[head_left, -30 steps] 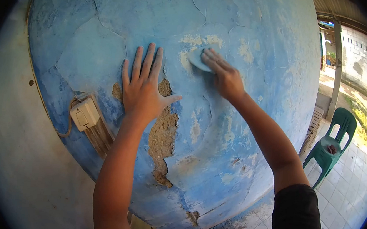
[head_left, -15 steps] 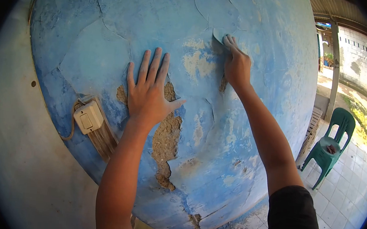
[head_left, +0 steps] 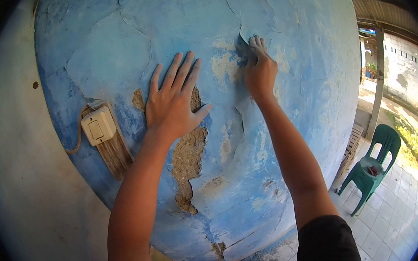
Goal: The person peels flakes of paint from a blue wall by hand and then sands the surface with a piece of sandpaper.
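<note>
The right hand's (head_left: 261,76) fingers hold a thin sheet (head_left: 244,37) against the blue wall (head_left: 316,100); the left hand's (head_left: 170,111) spread wide and flat, overlapping an exposed patch (head_left: 188,153). Judged risk: sideways pressure could snag the cracked paint (head_left: 239,21) and lift flakes, or crumble the patch's edge. No legible brand, label or writing, light switch (head_left: 99,125) at left included.

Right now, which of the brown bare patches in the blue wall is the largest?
The long patch beside the left hand, extending well below it. The small patch left of that hand and the bottom patch are much shorter.
</note>
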The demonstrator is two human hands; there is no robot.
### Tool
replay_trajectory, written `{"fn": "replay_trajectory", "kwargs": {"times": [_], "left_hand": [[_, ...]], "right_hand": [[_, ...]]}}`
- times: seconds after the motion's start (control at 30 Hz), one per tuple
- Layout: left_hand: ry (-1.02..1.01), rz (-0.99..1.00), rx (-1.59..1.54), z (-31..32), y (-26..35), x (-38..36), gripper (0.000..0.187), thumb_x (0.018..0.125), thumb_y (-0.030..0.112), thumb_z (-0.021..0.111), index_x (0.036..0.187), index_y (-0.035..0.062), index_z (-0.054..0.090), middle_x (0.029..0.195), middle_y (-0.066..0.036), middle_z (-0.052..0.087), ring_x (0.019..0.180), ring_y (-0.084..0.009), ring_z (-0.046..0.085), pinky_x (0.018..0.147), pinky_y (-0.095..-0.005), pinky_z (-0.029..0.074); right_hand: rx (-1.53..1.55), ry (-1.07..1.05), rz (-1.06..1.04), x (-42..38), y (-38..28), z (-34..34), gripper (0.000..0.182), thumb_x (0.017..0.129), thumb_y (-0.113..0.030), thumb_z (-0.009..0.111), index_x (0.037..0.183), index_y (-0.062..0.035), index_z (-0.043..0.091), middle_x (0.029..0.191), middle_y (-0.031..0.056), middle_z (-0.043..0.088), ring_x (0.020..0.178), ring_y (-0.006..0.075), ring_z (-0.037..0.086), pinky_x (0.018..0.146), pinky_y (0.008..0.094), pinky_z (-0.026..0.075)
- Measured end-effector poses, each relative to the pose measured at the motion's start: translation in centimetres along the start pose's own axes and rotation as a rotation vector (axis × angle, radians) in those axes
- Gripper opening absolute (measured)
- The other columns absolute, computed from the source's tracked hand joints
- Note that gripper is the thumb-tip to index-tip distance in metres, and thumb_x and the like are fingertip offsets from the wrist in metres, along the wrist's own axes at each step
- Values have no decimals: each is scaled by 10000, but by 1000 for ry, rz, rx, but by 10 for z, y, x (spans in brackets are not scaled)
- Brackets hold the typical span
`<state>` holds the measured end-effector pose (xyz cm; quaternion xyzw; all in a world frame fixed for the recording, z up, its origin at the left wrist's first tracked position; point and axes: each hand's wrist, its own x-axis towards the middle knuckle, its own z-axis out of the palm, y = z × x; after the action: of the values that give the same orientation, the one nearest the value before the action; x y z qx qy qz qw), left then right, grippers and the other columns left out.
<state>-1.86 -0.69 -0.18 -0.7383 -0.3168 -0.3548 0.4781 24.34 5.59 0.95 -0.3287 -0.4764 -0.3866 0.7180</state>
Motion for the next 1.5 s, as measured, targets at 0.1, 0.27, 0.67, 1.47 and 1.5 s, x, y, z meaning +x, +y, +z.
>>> {"fn": "replay_trajectory", "kwargs": {"times": [0.1,0.27,0.67,1.47,1.5], "left_hand": [[-3,12,10,2,1,-2,1033,886,589,817,1718,173,369,1796,-43,327,1665,-246,268,1349,-551,191],[7,21,16,-1,2,4,1044,877,560,829,1713,132,372,1778,-52,368,1653,-254,300,1336,-539,221],[-6,102,19,-10,-9,-10,949,886,461,840,1673,113,439,1708,-67,460,1611,-271,381,1312,-526,288],[99,117,-28,-2,-12,-17,709,994,348,741,1616,95,514,1702,-89,491,1591,-305,429,1266,-512,390],[107,120,-39,-1,-12,-18,692,1001,345,734,1610,95,521,1697,-90,498,1588,-304,435,1265,-509,393]], "right_hand": [[139,-168,-89,-53,-48,-15,485,940,77,652,1415,-6,704,1515,207,641,1453,381,574,1182,480,532],[166,-271,-235,-64,-41,-27,500,895,77,672,1375,-47,742,1470,165,697,1418,337,630,1201,475,526],[208,-324,-297,-69,-36,-33,470,924,90,631,1366,-34,734,1498,132,686,1440,312,613,1210,452,522],[248,-356,-349,-98,-45,-38,486,929,107,637,1386,-34,721,1509,144,670,1437,355,602,1144,449,577],[221,-369,-370,-98,-30,-43,482,931,100,644,1388,-35,719,1510,136,671,1433,345,607,1150,451,572]]}}
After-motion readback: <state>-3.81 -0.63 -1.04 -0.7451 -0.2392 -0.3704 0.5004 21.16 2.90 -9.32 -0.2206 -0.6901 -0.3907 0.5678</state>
